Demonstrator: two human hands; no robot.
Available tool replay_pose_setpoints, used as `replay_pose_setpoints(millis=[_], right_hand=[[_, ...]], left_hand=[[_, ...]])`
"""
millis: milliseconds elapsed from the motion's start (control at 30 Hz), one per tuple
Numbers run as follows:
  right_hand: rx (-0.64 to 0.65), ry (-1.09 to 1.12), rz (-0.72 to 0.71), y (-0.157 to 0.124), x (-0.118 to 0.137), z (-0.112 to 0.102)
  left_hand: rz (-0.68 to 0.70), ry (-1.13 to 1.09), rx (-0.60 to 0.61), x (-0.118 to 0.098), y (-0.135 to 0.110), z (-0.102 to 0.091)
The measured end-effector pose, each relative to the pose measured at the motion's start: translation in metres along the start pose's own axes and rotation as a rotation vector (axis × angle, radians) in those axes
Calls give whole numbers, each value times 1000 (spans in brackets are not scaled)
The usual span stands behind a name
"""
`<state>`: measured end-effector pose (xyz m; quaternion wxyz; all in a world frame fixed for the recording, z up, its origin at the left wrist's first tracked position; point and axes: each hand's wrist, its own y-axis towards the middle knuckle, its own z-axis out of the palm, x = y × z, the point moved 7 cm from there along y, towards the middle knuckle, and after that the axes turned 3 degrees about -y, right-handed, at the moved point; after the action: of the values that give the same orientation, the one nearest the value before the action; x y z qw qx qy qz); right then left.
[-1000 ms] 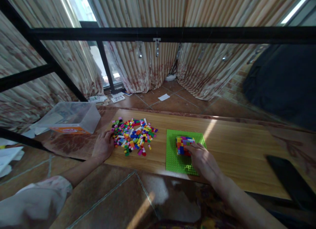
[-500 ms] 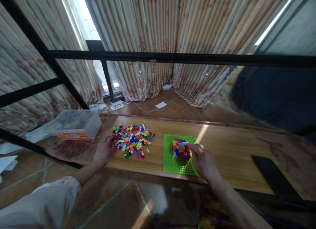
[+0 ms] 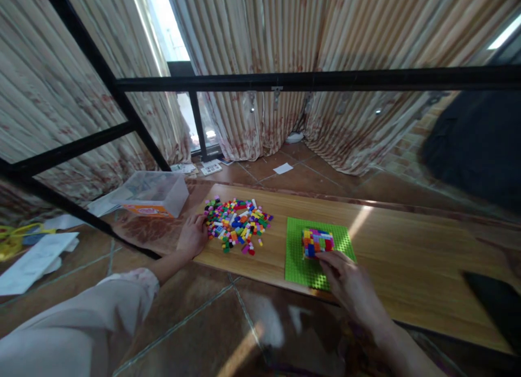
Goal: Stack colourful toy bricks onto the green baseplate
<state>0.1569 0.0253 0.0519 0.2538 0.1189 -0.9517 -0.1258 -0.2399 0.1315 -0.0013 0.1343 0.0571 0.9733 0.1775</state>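
Note:
A green baseplate (image 3: 297, 257) lies on a low wooden board (image 3: 399, 252). A small multicoloured block of bricks (image 3: 317, 242) stands on the plate. My right hand (image 3: 350, 285) rests on the plate's near edge, fingertips touching the block's near side, fingers loosely curled. To the left lies a pile of several loose coloured bricks (image 3: 238, 225). My left hand (image 3: 192, 237) lies at the pile's left edge, fingers bent onto the nearest bricks; what they hold, if anything, is hidden.
A clear plastic box (image 3: 157, 192) with an orange label stands on the floor left of the board. A black metal frame (image 3: 285, 80) crosses the view. Curtains hang behind. A dark flat object (image 3: 492, 301) lies at the board's right end. Papers (image 3: 36, 255) lie on the tiles at left.
The view has shifted, so everything sits further right in the picture. My right hand has slid from the block's right side to its near side. My left hand stays at the pile.

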Motion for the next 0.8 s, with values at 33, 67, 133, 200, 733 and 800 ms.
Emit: replay_pose_setpoints(millis=[33,67,133,200,733,800], right_hand=[[43,26,-36,-1,10,8],[89,41,-64,-1,19,15],[188,39,-97,-1,37,32],[268,15,-102,1,53,47],[200,-149,36,48,106,122],[203,-138,9,48,106,117]], left_hand=[[-5,-4,0,0,0,0],[-12,-11,-1,1,-1,0],[-22,-29,0,1,-1,1],[-25,-43,4,2,-1,2],[-44,-46,-14,3,-2,1],[-28,-42,-9,3,-2,1]])
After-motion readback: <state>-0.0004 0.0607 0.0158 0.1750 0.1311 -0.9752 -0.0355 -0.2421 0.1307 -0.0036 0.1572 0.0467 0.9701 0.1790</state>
